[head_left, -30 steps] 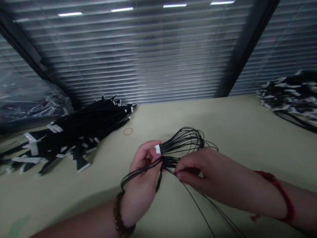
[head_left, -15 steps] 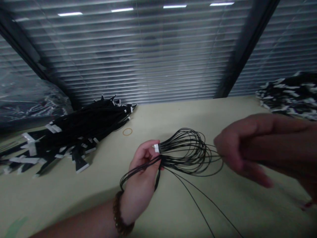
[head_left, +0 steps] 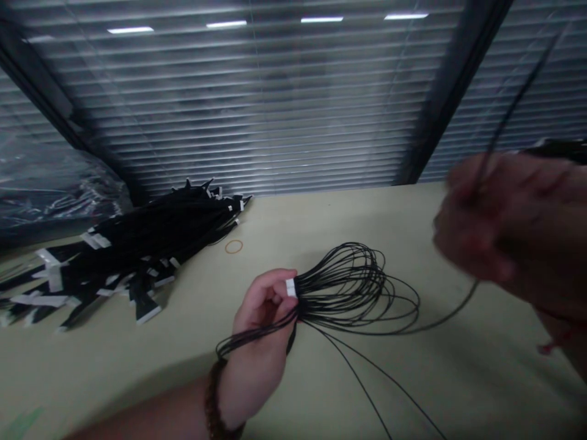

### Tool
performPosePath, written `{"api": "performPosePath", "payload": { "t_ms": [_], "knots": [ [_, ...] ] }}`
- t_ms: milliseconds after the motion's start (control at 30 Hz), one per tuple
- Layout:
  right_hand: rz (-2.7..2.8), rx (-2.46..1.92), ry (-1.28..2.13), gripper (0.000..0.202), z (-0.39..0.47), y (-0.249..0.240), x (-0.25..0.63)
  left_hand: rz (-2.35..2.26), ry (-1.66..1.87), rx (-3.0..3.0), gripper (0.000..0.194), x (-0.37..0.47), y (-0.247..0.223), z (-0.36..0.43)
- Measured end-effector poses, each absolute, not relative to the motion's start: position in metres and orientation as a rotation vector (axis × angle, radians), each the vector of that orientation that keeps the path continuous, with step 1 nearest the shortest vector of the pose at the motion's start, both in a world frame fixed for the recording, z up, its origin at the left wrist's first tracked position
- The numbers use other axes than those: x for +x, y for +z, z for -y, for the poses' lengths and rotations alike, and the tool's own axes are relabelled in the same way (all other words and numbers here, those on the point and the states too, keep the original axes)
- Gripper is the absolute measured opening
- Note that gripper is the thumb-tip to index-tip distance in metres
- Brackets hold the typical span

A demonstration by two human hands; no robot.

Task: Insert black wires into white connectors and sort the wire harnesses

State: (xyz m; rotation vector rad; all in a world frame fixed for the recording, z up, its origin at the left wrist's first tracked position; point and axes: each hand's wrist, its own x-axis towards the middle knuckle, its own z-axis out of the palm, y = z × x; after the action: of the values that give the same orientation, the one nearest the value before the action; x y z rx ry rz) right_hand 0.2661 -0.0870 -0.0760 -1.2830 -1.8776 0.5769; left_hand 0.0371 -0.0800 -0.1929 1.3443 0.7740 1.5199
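My left hand (head_left: 266, 342) is closed around a bundle of thin black wires, with a white connector (head_left: 291, 287) between its thumb and fingertips. From there the wire bundle (head_left: 348, 287) fans out to the right in loops. A few strands bend back over the wrist, and two run down toward the bottom edge. My right hand (head_left: 499, 214), blurred, is raised at the right with its fingers pinched on a single black wire (head_left: 452, 315). That wire sags from the bundle up to the hand, and its end sticks up above the fingers.
On the left of the pale table (head_left: 321, 226) lies a heap of black wire harnesses (head_left: 169, 229) with white connectors. A tan rubber band (head_left: 233, 247) rests beside it. Clear plastic wrapping (head_left: 59, 177) stands behind, and window blinds (head_left: 293, 116) close off the back.
My right hand has moved up and to the right, drawing one wire out of the looped bundle. My left hand keeps its hold, almost in the same place.
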Motion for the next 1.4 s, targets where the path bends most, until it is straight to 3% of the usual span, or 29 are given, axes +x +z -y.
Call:
{"api": "performPosePath", "payload": {
  "t_ms": [100,300,700,1000,1400],
  "knots": [
    [2.076,-1.227,0.839,0.019,0.098,-0.086,0.237,-0.727,1.575,1.392,0.023,0.037,-0.190,0.082],
    [2.280,-1.224,0.313,0.019,0.112,-0.105,0.220,-0.676,1.601,1.472,0.024,0.038,-0.189,0.083],
    [2.297,-1.225,0.153,0.018,0.112,-0.109,0.222,-0.653,1.618,1.496,0.019,0.038,-0.189,0.085],
    [2.358,-1.037,-0.190,0.020,0.116,-0.118,0.216,-0.561,1.581,1.424,0.018,0.041,-0.193,0.087],
    [2.397,-0.930,-0.186,0.023,0.108,-0.137,0.202,-0.688,1.447,1.367,0.017,0.040,-0.190,0.089]
  ]
}}
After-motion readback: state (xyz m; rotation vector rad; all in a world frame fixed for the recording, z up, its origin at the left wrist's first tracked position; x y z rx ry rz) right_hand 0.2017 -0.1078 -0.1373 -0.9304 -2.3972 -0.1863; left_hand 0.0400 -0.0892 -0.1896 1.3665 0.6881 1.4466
